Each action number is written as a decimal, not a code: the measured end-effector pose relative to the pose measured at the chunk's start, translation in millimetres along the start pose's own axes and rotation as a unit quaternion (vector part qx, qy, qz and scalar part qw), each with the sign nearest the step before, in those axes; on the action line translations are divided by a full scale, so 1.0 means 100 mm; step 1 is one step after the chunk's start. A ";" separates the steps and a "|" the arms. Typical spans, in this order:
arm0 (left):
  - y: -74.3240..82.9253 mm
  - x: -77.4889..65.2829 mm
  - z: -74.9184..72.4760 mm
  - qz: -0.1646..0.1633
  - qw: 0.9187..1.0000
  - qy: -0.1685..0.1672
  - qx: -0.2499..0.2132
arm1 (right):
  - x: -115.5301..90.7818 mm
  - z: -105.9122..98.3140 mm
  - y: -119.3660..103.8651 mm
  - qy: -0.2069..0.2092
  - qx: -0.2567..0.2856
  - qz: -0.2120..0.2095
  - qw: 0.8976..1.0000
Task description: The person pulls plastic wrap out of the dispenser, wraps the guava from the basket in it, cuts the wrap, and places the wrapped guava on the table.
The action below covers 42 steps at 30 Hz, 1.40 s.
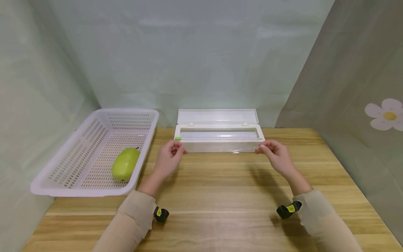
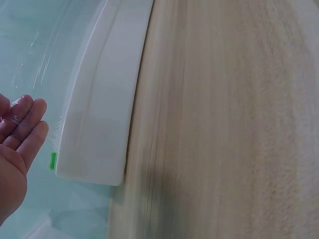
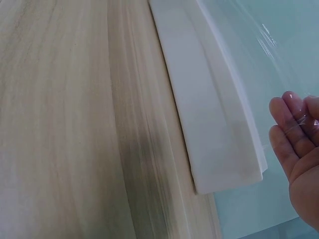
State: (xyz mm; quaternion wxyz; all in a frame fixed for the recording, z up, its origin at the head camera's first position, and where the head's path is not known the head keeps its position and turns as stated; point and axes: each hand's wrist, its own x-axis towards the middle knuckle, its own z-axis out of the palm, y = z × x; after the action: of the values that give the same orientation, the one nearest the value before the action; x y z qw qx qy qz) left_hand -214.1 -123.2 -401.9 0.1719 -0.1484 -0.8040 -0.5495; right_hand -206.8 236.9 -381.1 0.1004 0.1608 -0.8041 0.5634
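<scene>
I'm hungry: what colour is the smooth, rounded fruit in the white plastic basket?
The fruit is yellowish green, showing best in the head view.

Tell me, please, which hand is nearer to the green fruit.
Left. The left hand is right of the fruit, outside its basket; the right hand is much farther right.

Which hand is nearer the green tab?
The left hand, pinching the clear film near the green tab; the right hand pinches it near the white box's other end.
</scene>
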 end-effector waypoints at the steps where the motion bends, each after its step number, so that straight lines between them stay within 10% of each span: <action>1: 0.00 0.00 0.00 0.001 1.000 -0.001 -0.001 | 0.00 0.00 0.03 0.000 0.000 0.001 1.000; 20: 0.02 -0.10 0.01 -0.022 1.000 -0.015 -0.006 | -0.07 -0.01 0.18 -0.017 -0.006 -0.005 1.000; 29: 0.36 -0.17 -0.03 -0.054 0.998 -0.039 0.016 | -0.12 0.01 0.07 -0.014 -0.010 0.016 1.000; 36: -0.01 -0.16 0.03 -0.054 0.997 -0.049 0.024 | -0.18 0.05 -0.06 -0.018 -0.014 0.036 0.999; 42: -0.01 -0.17 0.01 -0.065 0.995 -0.061 0.032 | -0.21 0.06 -0.07 -0.020 -0.025 0.042 0.999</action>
State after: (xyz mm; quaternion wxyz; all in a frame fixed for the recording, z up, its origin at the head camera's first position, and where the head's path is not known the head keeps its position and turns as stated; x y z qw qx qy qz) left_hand -199.6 -123.7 -410.3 0.0909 -0.1238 -0.8381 -0.5234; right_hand -184.7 232.3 -383.6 0.0642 0.1358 -0.8258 0.5437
